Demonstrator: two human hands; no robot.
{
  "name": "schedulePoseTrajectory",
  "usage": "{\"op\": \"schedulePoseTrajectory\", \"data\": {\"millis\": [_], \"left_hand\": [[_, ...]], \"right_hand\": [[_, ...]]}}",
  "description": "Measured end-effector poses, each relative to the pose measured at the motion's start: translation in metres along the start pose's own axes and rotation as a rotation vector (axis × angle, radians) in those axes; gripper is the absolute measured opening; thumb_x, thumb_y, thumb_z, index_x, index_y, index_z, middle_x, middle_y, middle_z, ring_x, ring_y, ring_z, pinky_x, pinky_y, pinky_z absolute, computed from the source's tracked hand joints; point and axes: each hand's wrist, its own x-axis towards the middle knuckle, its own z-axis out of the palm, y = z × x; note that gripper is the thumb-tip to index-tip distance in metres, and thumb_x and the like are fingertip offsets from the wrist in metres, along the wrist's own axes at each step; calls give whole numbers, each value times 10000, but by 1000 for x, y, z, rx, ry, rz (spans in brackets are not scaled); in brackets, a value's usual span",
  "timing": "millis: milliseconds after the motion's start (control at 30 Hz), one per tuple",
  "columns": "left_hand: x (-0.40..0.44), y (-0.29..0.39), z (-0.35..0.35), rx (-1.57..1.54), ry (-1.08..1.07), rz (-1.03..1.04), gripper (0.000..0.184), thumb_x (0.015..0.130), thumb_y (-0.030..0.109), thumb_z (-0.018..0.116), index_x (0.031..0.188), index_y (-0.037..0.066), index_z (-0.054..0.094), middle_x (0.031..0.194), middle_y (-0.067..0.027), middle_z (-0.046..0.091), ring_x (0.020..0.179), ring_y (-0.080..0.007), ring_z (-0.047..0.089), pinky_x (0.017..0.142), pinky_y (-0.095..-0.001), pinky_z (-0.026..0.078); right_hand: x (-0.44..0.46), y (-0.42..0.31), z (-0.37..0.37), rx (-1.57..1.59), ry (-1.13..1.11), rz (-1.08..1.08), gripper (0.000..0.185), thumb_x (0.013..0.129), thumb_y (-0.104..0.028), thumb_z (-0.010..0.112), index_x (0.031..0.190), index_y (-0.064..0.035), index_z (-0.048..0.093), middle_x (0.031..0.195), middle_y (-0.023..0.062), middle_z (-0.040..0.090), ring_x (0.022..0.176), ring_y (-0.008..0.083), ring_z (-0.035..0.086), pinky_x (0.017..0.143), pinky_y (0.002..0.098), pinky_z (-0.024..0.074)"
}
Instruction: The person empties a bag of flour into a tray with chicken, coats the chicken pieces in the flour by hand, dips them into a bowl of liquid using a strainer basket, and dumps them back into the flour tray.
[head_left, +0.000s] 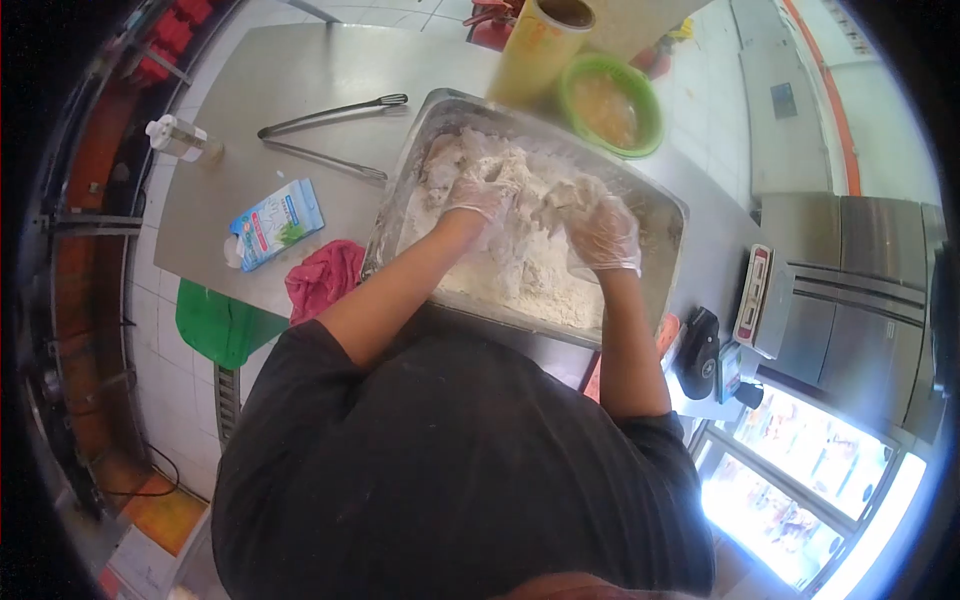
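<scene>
A deep metal tray (668, 215) holds a heap of white flour (535, 285) and lumpy floured pieces (445, 160). Both of my hands are inside it, in clear plastic gloves dusted with flour. My left hand (484, 200) is curled into the heap near the tray's middle; flour hides its fingertips and what they grip. Toward the right side, my right hand (608, 238) closes on a flour-coated piece (575, 200), whose kind the coating hides.
Black tongs (335, 116), a blue packet (277, 222), a bottle (183, 140) and a pink cloth (325, 280) lie or stand left of the tray. Behind it are a green bowl (655, 115) and a yellow container (530, 60). A scale (755, 300) sits at right.
</scene>
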Motion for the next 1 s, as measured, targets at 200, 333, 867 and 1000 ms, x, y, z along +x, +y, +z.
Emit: {"op": "schedulePoseTrajectory", "data": {"millis": [200, 333, 867, 1000], "left_hand": [[7, -13, -22, 120, 141, -50, 348, 857, 303, 680, 1071, 30, 653, 867, -71, 674, 783, -171, 634, 696, -315, 502], [50, -74, -33, 415, 82, 359, 364, 829, 311, 704, 1062, 35, 656, 892, -74, 689, 796, -189, 649, 709, -324, 507], [44, -76, -30, -598, -168, 18, 392, 867, 283, 671, 1167, 37, 614, 990, -99, 691, 888, -215, 653, 791, -320, 505], [54, -93, -36, -641, -243, 77, 356, 877, 265, 653, 1148, 35, 624, 965, -100, 690, 879, -223, 652, 803, -318, 505]], "right_hand": [[10, 9, -37, 165, -17, 44, 400, 777, -361, 713, 1066, -86, 679, 991, 171, 704, 942, 356, 669, 815, 416, 522], [34, 25, -55, 312, -49, 138, 393, 802, -321, 692, 1100, -66, 668, 1007, 131, 711, 962, 277, 672, 857, 369, 504], [177, 86, -12, -55, 163, 206, 492, 839, -537, 606, 1118, -136, 665, 1085, 174, 688, 1020, 384, 645, 844, 471, 500], [157, 66, -40, -363, 50, 272, 465, 836, -465, 637, 1191, -164, 633, 1082, 158, 687, 1022, 361, 648, 862, 452, 506]]}}
